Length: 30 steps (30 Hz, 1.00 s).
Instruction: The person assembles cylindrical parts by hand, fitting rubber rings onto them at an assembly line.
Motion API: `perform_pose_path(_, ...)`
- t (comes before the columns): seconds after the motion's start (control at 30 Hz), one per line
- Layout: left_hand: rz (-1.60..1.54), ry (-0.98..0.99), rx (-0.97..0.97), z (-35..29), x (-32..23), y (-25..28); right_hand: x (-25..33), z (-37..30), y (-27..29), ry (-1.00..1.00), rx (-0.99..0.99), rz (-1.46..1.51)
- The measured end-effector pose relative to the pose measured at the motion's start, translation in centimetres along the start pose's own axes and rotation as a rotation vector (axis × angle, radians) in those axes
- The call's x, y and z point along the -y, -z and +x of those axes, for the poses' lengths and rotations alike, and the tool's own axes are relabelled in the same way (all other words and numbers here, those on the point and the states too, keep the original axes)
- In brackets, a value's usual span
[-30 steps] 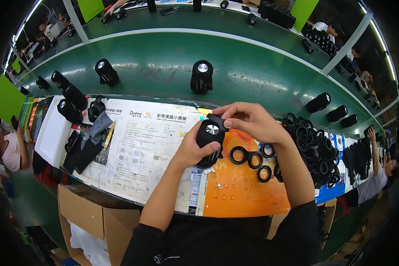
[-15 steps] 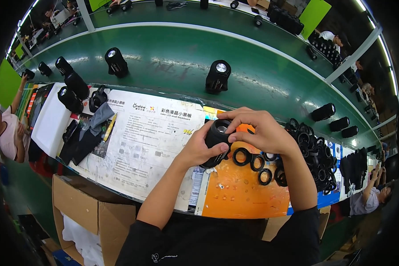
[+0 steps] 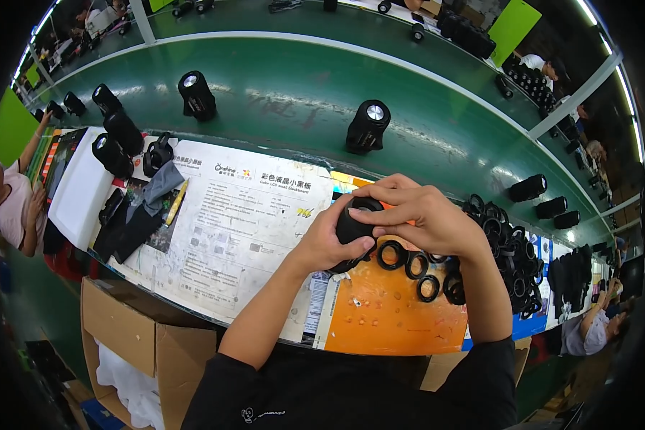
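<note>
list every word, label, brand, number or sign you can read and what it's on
White sheet: dark headings, readable, not quoted here; finer print too small.
Same sheet, right side: yellow handwriting, not quoted.
Orange sheet: tiny print, too small.
Far centre black cylinder: pale lettering, too small.
Black shirt: white print, too small.
Held black cylinder: no lettering visible.

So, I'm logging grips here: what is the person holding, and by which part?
A black cylindrical object: the left hand grips its side, and fingers of the right hand lie over its top end.
</note>
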<state>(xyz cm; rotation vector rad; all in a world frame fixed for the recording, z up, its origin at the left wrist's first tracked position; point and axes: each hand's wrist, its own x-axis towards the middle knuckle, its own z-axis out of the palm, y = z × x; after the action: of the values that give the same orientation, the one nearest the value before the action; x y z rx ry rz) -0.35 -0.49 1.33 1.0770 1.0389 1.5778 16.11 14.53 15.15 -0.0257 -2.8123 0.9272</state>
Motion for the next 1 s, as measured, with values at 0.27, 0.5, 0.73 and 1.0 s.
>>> perform_pose_path(0.27, -0.068, 0.047, -0.003, -0.4, 0.0, 0.5, 1.0, 0.4, -0.5, -0.015, -0.022, -0.019)
perform_pose_path(0.5, 0.050, 0.067, -0.030, -0.4, 1.4, 0.9, 1.1, 4.4, -1.1, -0.007, -0.120, 0.030)
perform_pose_path(0.73, 0.069, 0.025, 0.026, -1.1, 1.3, 0.5, 0.5, 7.5, -6.3, -0.280, 0.090, 0.054)
perform_pose_path(1.0, 0.341, 0.232, 0.083, -1.2, -2.4, 0.2, -2.7, 5.4, -6.5, -0.181, -0.469, 0.185)
